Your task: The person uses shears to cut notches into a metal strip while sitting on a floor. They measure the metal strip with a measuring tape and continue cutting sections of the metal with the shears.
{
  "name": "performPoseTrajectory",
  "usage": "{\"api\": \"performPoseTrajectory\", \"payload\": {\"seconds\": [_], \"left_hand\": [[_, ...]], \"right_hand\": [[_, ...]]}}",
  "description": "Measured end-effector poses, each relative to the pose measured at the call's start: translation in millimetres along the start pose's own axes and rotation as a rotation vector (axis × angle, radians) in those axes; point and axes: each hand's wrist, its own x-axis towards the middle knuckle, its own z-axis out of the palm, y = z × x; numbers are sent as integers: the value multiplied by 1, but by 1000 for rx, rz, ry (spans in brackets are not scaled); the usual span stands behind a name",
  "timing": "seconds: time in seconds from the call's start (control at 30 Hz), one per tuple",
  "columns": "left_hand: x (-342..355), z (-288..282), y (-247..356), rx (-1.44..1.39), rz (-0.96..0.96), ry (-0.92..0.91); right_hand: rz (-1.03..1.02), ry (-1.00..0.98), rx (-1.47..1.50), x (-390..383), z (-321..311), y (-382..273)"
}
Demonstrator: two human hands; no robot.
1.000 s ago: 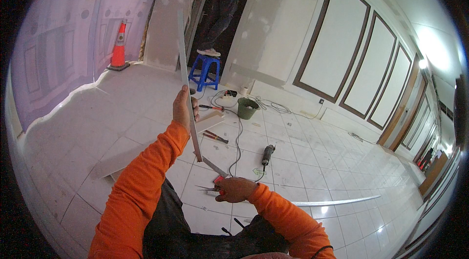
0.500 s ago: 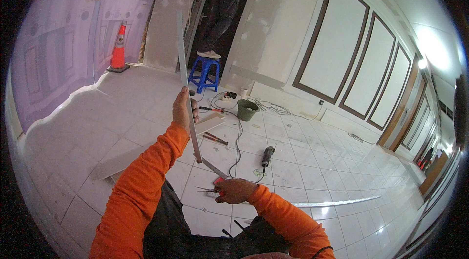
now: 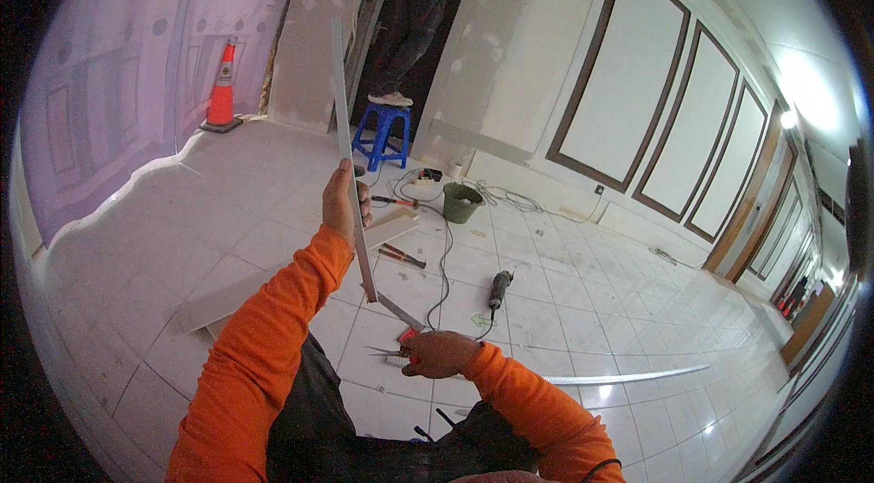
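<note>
My left hand (image 3: 343, 205) is wrapped round a long, thin grey metal strip (image 3: 340, 91) that stands nearly upright. Its lower end meets a shorter slanting metal piece (image 3: 398, 310) at an angle, and this runs down to my right hand (image 3: 443, 354). Closed in that hand is a red-handled cutting tool, seemingly snips (image 3: 407, 336), with pointed metal tips facing left. The fingers partly cover it, so whether they also grip the slanting piece is hidden. Another length of shiny metal strip (image 3: 628, 378) extends right from near my right forearm, low over the tiles.
A power tool (image 3: 499, 290) with a cord lies ahead. Beyond are hand tools (image 3: 402, 256), a board (image 3: 391, 230), a green bucket (image 3: 462, 203) and tangled cables (image 3: 514, 201). A person (image 3: 414, 28) stands on a blue stool (image 3: 382, 137); an orange cone (image 3: 221, 101) is at left.
</note>
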Motion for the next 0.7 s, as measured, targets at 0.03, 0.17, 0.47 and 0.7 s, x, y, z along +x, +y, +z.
{"api": "performPoseTrajectory", "payload": {"seconds": [0.03,0.17,0.47,0.7], "left_hand": [[0,0,0,2,4,2],[1,-1,-1,-8,-23,2],[-3,-1,-5,-16,-40,36],[1,-6,-7,-16,-21,9]], "right_hand": [[-1,-15,-7,0,0,-1],[34,-8,5,1,5,2],[22,-14,3,3,10,5],[6,-31,-24,4,12,6]]}}
